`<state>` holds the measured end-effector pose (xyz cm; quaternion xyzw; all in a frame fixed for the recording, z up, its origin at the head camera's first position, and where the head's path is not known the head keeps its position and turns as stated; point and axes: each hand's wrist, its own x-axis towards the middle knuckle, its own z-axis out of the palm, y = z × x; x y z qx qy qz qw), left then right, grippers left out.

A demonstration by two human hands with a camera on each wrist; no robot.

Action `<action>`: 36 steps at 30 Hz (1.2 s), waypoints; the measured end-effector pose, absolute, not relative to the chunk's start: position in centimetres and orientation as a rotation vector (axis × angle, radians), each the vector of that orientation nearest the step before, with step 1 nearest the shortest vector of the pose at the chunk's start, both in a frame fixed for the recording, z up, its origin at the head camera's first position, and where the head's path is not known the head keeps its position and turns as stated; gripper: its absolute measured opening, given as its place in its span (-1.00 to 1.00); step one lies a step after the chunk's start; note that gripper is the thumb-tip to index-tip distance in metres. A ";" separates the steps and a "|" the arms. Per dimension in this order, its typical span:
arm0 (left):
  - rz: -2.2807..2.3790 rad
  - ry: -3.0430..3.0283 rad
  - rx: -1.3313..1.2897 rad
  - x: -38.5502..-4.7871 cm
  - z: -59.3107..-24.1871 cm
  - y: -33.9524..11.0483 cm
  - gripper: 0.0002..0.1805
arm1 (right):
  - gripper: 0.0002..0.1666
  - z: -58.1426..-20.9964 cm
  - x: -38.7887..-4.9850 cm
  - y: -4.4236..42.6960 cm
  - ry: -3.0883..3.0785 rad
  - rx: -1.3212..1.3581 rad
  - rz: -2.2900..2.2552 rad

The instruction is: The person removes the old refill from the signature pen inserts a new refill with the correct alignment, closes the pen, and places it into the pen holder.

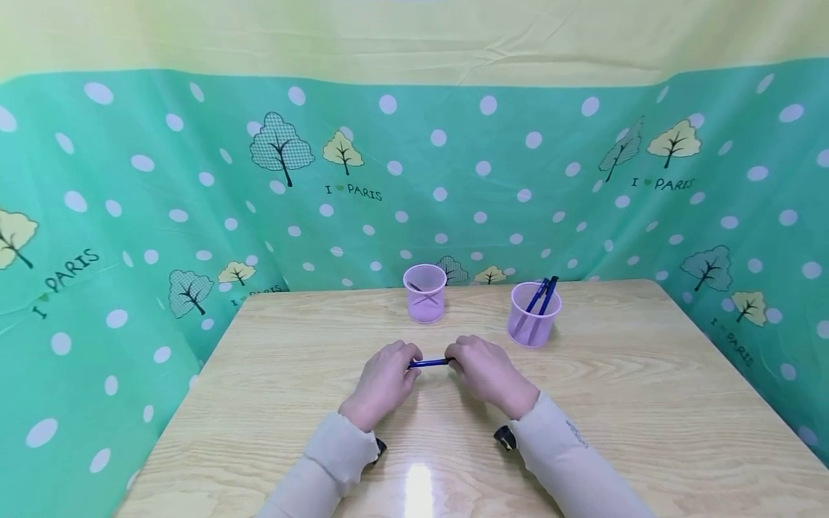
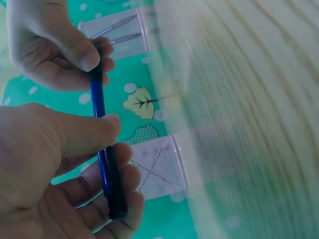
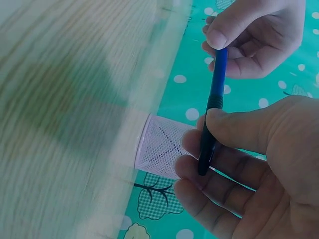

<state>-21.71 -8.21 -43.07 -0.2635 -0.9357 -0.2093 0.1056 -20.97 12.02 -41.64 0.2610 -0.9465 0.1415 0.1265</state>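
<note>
Both hands hold one blue pen (image 1: pixel 429 363) with black ends, level above the table in front of the two cups. In the head view the left hand (image 1: pixel 387 380) grips its left end and the right hand (image 1: pixel 487 370) its right end. The left wrist view shows the left thumb and fingers pinching the pen's dark end (image 2: pixel 114 191), with the right hand (image 2: pixel 55 47) at the far end. In the right wrist view, the right hand (image 3: pixel 264 149) pinches a black ribbed grip section (image 3: pixel 214 102) between thumb and fingers.
A lilac mesh pen cup (image 1: pixel 425 306) stands at the table's back edge with a dark pen or pens inside. Right of it, another lilac mesh cup (image 1: pixel 531 327) holds blue pens (image 1: pixel 547 295) leaning out. Behind the wooden table (image 1: pixel 648 403) hangs a green dotted curtain (image 1: pixel 482 169).
</note>
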 end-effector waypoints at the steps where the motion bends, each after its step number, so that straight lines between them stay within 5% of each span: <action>1: -0.615 -2.748 -0.783 -21.7 -43.1 -8.2 -0.81 | -0.88 -41.6 -21.0 12.0 -2.755 0.759 0.411; 36: -0.542 -2.739 -0.794 -21.4 -42.8 -8.3 -0.88 | -0.91 -41.8 -20.6 11.4 -2.763 0.802 0.428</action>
